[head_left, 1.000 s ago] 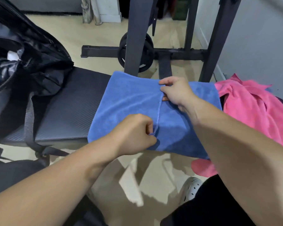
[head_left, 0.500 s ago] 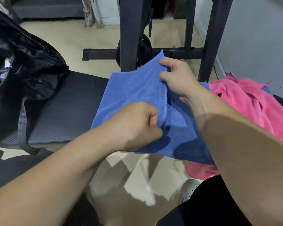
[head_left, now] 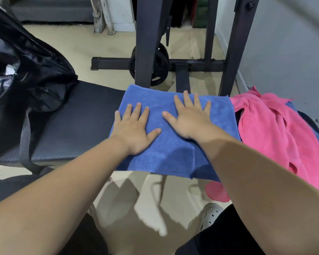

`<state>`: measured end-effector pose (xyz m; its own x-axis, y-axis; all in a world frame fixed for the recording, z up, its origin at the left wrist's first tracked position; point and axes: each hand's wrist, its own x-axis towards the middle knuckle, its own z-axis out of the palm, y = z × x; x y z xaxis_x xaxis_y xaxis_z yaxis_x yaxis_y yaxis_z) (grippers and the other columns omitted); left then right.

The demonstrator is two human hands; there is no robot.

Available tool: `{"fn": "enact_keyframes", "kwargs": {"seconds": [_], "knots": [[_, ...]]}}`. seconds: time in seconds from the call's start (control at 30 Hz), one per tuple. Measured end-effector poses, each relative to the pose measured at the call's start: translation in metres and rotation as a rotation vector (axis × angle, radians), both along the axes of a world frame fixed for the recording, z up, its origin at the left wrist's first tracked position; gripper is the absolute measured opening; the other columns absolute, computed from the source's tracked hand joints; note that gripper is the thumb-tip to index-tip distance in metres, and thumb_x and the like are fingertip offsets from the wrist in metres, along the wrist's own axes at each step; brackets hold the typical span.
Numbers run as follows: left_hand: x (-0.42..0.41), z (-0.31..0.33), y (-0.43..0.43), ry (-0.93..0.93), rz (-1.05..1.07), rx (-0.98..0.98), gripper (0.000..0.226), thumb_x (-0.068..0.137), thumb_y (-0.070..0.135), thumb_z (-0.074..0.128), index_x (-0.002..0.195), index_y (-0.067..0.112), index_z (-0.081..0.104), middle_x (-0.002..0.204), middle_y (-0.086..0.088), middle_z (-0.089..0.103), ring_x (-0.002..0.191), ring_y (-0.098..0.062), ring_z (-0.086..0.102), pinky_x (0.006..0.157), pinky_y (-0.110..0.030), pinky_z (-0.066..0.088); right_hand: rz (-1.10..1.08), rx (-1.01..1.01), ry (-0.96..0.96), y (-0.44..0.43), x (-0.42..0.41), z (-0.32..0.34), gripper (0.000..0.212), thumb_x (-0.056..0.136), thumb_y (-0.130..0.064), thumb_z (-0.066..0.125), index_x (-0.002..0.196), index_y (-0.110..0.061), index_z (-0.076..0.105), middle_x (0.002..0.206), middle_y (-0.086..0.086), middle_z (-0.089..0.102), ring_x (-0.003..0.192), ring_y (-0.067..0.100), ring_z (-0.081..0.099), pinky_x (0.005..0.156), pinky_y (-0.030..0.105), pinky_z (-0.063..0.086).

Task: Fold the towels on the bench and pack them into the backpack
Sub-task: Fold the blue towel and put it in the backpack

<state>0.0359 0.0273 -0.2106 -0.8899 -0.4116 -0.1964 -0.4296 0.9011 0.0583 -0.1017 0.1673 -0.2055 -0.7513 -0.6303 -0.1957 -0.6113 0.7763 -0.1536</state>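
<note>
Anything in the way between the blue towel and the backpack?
Nothing visible: only the bench pad lies between the blue towel and the backpack at its left end. A strap drapes across the bench right by the backpack.

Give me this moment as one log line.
left hand: flat on blue towel | right hand: same | pink towel: crumpled | backpack: left of towel

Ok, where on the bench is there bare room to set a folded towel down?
One bare patch: the bench between the backpack and the blue towel; a strap crosses it near the backpack. The left hand and right hand press flat on the blue towel. The right end is crowded by the pink towel.
</note>
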Motion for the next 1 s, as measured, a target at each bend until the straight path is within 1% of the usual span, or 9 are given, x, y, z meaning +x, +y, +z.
{"fn": "enact_keyframes", "kwargs": {"seconds": [0.1, 0.27, 0.47, 0.57, 0.67, 0.8, 0.9, 0.97, 1.0], "knots": [[0.007, -0.013, -0.007, 0.016, 0.017, 0.041, 0.094, 0.088, 0.082, 0.015, 0.16, 0.026, -0.007, 0.167, 0.002, -0.015, 0.154, -0.025, -0.015, 0.122, -0.056, -0.005, -0.012, 0.071, -0.018, -0.005, 0.004, -0.014, 0.088, 0.088, -0.084, 0.012, 0.16, -0.036, -0.007, 0.167, -0.003, -0.022, 0.152, 0.03, -0.026, 0.115, 0.067, -0.017], [0.018, -0.011, -0.021, 0.023, 0.026, 0.004, 0.088, 0.091, 0.076, 0.013, 0.16, 0.026, -0.008, 0.167, 0.0, -0.016, 0.154, -0.025, -0.016, 0.123, -0.054, -0.005, -0.017, 0.078, -0.017, -0.027, 0.011, -0.013, 0.088, 0.087, -0.085, 0.011, 0.16, -0.038, -0.009, 0.167, -0.004, -0.022, 0.151, 0.029, -0.027, 0.115, 0.067, -0.018], [0.058, -0.012, -0.071, -0.015, 0.085, -0.024, 0.086, 0.09, 0.076, 0.009, 0.159, 0.027, -0.01, 0.167, 0.002, -0.016, 0.154, -0.023, -0.014, 0.123, -0.054, -0.004, 0.071, -0.099, -0.065, -0.074, 0.043, -0.015, 0.089, 0.09, -0.082, 0.014, 0.162, -0.032, 0.003, 0.17, -0.006, -0.009, 0.154, 0.025, -0.02, 0.12, 0.06, -0.014], [0.077, -0.009, -0.098, -0.038, 0.086, -0.039, 0.085, 0.09, 0.075, 0.006, 0.159, 0.029, -0.011, 0.167, 0.003, -0.017, 0.154, -0.02, -0.015, 0.123, -0.054, -0.003, 0.102, -0.171, -0.08, -0.087, 0.053, -0.014, 0.083, 0.094, -0.077, 0.019, 0.162, -0.03, 0.008, 0.17, -0.006, -0.005, 0.155, 0.022, -0.016, 0.121, 0.058, -0.012], [0.086, -0.007, -0.115, -0.064, 0.089, -0.04, 0.083, 0.091, 0.074, 0.004, 0.159, 0.029, -0.012, 0.167, 0.003, -0.019, 0.154, -0.019, -0.015, 0.123, -0.055, -0.001, 0.107, -0.129, -0.033, -0.086, 0.051, -0.015, 0.076, 0.099, -0.07, 0.018, 0.162, -0.029, 0.008, 0.17, -0.006, -0.006, 0.155, 0.023, -0.015, 0.121, 0.061, -0.01], [0.086, -0.007, -0.118, -0.065, 0.079, -0.046, 0.081, 0.093, 0.072, 0.005, 0.159, 0.029, -0.012, 0.167, 0.002, -0.018, 0.154, -0.02, -0.014, 0.123, -0.055, 0.0, 0.033, -0.042, -0.032, -0.068, 0.032, -0.015, 0.075, 0.096, -0.074, 0.015, 0.161, -0.037, 0.006, 0.17, -0.002, -0.007, 0.155, 0.028, -0.015, 0.119, 0.065, -0.012], [0.083, -0.001, -0.115, -0.069, 0.108, -0.078, 0.078, 0.095, 0.07, 0.015, 0.16, 0.03, -0.001, 0.169, -0.002, -0.005, 0.155, -0.025, -0.003, 0.122, -0.057, 0.005, 0.026, -0.005, -0.03, -0.055, 0.023, -0.015, 0.075, 0.096, -0.075, 0.015, 0.161, -0.039, 0.007, 0.17, -0.002, -0.005, 0.155, 0.029, -0.013, 0.118, 0.066, -0.011], [0.077, 0.011, -0.104, 0.014, 0.119, -0.123, 0.069, 0.097, 0.062, 0.035, 0.156, 0.028, 0.024, 0.16, -0.01, 0.026, 0.146, -0.032, 0.025, 0.116, -0.055, 0.024, 0.027, -0.055, -0.035, -0.05, 0.021, -0.013, 0.073, 0.098, -0.072, 0.019, 0.161, -0.036, 0.012, 0.17, -0.003, 0.001, 0.156, 0.028, -0.01, 0.119, 0.064, -0.01], [0.073, 0.018, -0.093, 0.095, 0.11, -0.135, 0.06, 0.096, 0.057, 0.044, 0.147, 0.024, 0.038, 0.145, -0.011, 0.044, 0.132, -0.034, 0.039, 0.106, -0.051, 0.036, 0.032, -0.094, -0.034, -0.049, 0.02, -0.012, 0.071, 0.099, -0.07, 0.022, 0.161, -0.035, 0.016, 0.17, -0.003, 0.005, 0.156, 0.027, -0.008, 0.12, 0.063, -0.009]]}}
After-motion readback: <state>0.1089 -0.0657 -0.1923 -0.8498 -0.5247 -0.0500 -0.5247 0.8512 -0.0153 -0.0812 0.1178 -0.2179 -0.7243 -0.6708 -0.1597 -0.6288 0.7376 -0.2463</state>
